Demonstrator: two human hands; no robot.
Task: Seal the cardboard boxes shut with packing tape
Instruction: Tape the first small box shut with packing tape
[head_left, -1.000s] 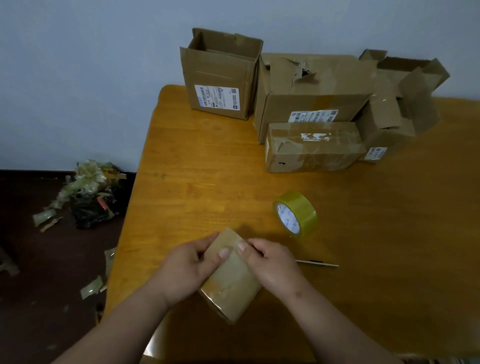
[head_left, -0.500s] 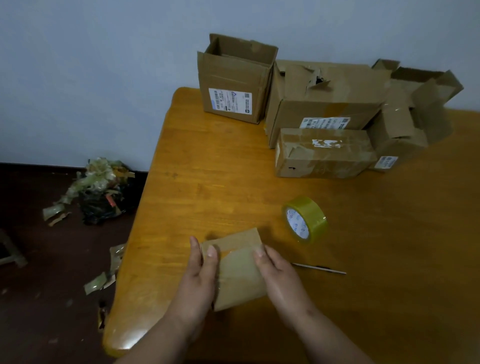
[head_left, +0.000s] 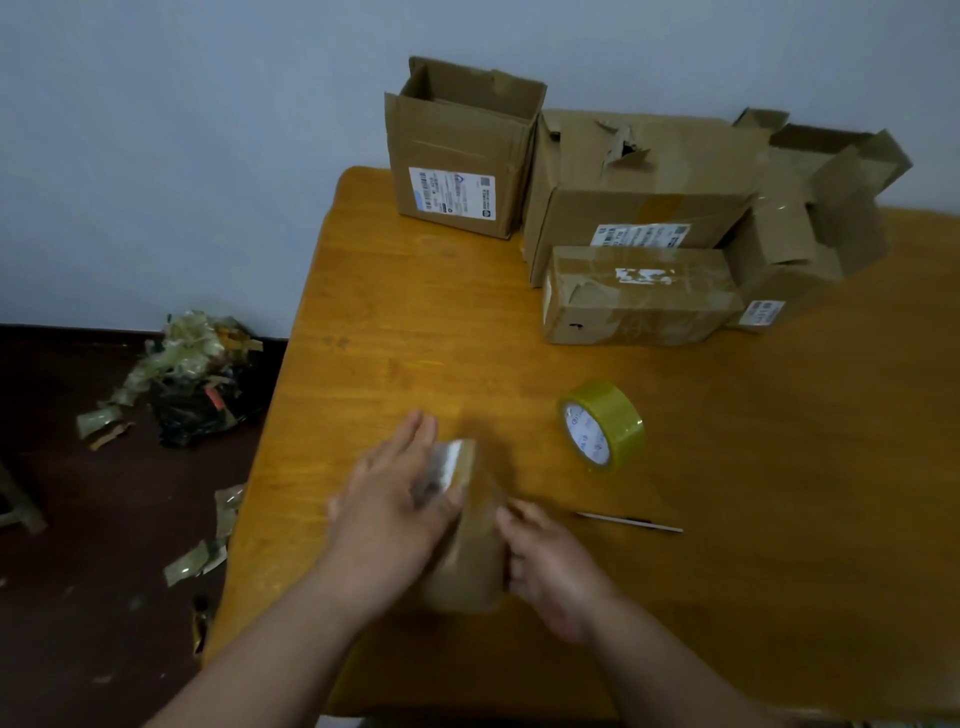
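Fingers of your left hand (head_left: 395, 499) lie straight and flat against the small box's (head_left: 467, 551) taped side, likely smoothing tape down. Your right hand (head_left: 550, 566) braces the other side; its finger curl is blurred, can't tell. Box sits near the table (head_left: 779, 467) front edge. Tape roll (head_left: 602, 426) just beyond, within reach for the next box.

The small box (head_left: 467, 545) is motion-blurred, partly hidden behind the left hand (head_left: 395, 514).
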